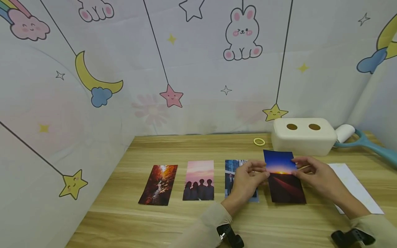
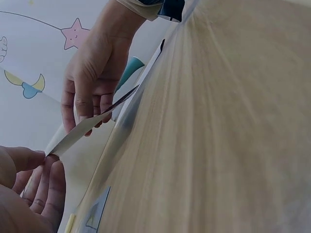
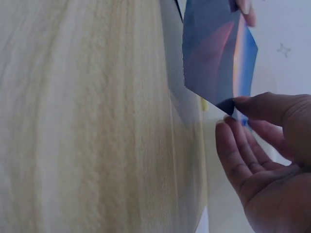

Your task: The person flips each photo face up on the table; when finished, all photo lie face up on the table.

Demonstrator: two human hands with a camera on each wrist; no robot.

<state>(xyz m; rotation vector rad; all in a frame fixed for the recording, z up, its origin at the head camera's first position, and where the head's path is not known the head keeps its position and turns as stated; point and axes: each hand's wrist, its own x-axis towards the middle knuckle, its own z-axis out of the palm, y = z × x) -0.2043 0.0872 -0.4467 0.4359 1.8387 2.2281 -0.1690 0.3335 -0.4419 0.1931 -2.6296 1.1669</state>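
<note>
A photo print of a sunset (image 1: 286,186), blue above and dark below, is held by its two side edges. My left hand (image 1: 246,181) pinches its left edge between thumb and fingers; my right hand (image 1: 321,177) pinches the right edge. In the left wrist view the print (image 2: 77,133) is raised off the table at a tilt. Behind my left hand lies a photo of people by a glass building (image 1: 230,172), partly covered. Further left lie a photo of silhouettes under a pink sky (image 1: 198,175) and one of an autumn stream (image 1: 159,186).
White paper (image 1: 356,189) lies under and beside the right forearm. At the back right stand a cream box with two holes (image 1: 304,137), a white roll (image 1: 345,132) and a blue-handled tool (image 1: 372,146). A yellow ring (image 1: 259,142) lies left of the box. A printed curtain hangs behind the wooden table (image 1: 139,227).
</note>
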